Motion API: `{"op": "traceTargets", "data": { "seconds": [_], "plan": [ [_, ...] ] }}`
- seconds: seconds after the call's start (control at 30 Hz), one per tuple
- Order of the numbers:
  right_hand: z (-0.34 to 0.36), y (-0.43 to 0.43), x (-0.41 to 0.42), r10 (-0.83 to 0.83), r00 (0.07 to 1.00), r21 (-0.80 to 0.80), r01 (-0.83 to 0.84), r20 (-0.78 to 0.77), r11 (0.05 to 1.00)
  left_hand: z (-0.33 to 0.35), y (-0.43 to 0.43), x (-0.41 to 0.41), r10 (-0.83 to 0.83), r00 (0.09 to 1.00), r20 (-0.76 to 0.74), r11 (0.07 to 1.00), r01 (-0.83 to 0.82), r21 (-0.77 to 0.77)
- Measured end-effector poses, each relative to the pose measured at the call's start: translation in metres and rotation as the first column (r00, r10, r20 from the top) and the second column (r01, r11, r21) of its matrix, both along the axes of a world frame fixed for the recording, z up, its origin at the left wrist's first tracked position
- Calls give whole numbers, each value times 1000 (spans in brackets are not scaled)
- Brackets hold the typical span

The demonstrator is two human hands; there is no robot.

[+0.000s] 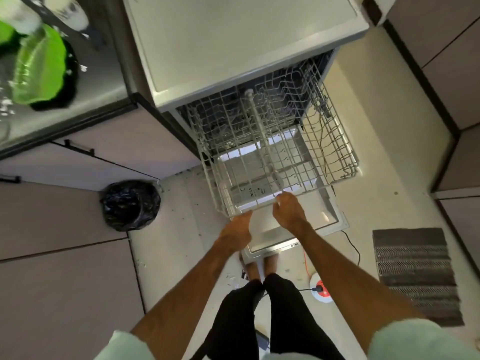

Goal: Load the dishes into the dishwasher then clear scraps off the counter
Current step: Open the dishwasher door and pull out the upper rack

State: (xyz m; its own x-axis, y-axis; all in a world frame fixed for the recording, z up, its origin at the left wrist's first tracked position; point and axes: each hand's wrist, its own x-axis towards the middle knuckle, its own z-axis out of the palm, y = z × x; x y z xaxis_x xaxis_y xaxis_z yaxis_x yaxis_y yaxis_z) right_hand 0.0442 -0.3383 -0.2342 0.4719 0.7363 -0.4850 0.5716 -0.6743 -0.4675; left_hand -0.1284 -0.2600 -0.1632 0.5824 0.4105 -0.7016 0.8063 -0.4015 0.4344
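Note:
The dishwasher [233,48] stands open with its door [293,235] folded down toward me. Its white wire upper rack [335,141] is pulled out over the door and holds nothing that I can see. My left hand [237,231] and my right hand [288,210] both grip the rack's front rail, the left near the front left corner, the right near the middle. On the counter [85,105] at the top left lie green plates [39,66] on something black, blurred, with white scraps around them.
A bin lined with a black bag [131,205] stands on the floor left of the door. A grey ribbed mat [415,274] lies at the right. A white and red power socket [320,287] with cables sits by my feet. Crumbs dot the floor.

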Motion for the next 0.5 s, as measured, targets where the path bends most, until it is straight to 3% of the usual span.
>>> {"op": "traceTargets", "data": {
  "seconds": [0.1,0.2,0.5],
  "plan": [
    [42,15,-37,-42,994,40,47,-100,998,32,3,-27,136,990,47,991,-137,8],
    [88,31,-67,-7,983,38,14,-185,999,80,10,-52,154,984,90,985,-160,62],
    [160,109,-122,83,981,111,-64,-175,992,118,84,-141,324,941,95,920,-337,201]
  ]
}}
